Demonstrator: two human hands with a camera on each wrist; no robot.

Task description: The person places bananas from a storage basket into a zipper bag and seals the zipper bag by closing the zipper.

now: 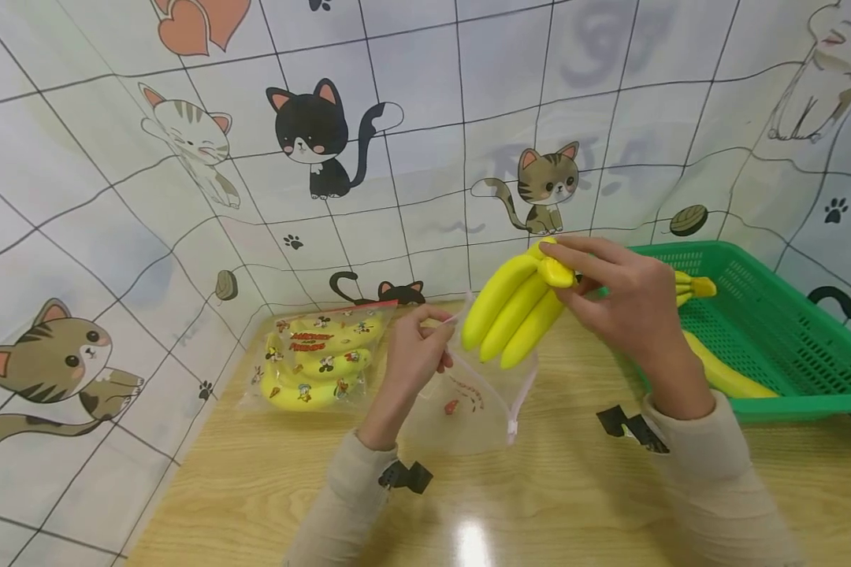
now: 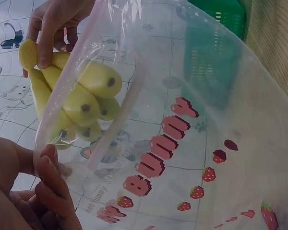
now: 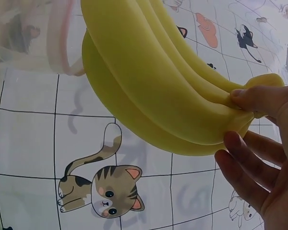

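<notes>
My right hand pinches a bunch of toy bananas by its stem end, the tips hanging down and to the left. My left hand pinches the rim of a clear zip bag with a pink edge and a white slider. In the left wrist view the bag shows red "BUNNY" lettering and strawberries, and the banana tips are at its open mouth. The right wrist view shows the bananas close up, with thumb and fingers at the stem.
Left of my left hand lies a printed zip bag with a red top edge and bananas inside. On the right stands a green basket holding more yellow bananas. A cat-patterned sheet rises behind the wooden table.
</notes>
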